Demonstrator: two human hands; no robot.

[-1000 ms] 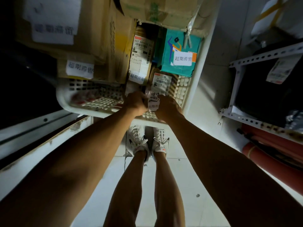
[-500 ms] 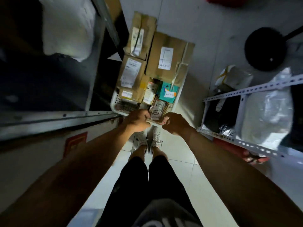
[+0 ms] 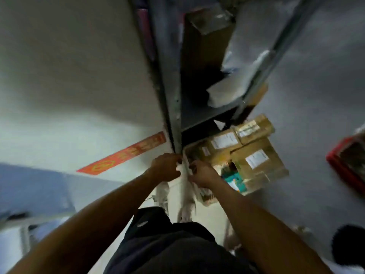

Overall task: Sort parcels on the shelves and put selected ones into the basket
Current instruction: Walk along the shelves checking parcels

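While both my hands curl fingers round the white basket point(image 3: 184, 155) rim, left hand point(image 3: 165, 167) beside right hand point(image 3: 202, 173), cardboard parcels point(image 3: 254, 157) fill it.

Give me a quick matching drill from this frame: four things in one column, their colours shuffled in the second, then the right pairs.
Things:
1. crate at the right edge
2. small box in the basket
3. parcel with a white label
4. bagged parcel on the shelf

Colours:
A. brown
B. white
C. red
D. teal

Pairs: 1-C, 2-D, 3-A, 4-B
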